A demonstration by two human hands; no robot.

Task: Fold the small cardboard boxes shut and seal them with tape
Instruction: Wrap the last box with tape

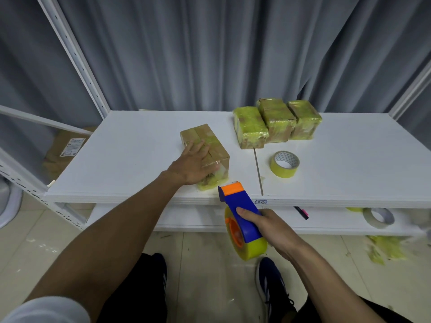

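1. The box (201, 134) lies near the front middle of the shelf (130, 145), flaps folded down, its near end wrapped in yellowish tape; three taped boxes (277, 120) stand well apart at the back right, with a spare roll (284, 163) between.
2. The left hand (193, 163) lies flat on the box top, fingers straight and spread; it presses rather than grips.
3. The right hand (272, 229) is wrapped round the handle of the dispenser (242, 210); the orange mouth sits just beside the box's near end, at the shelf edge.
4. The step in hand looks like taping the top seam; press the flaps level; anchor the tape on the near face, then draw straight along the seam; lift the left fingers out of the path; hold the strip taut so it neither wrinkles nor wanders.
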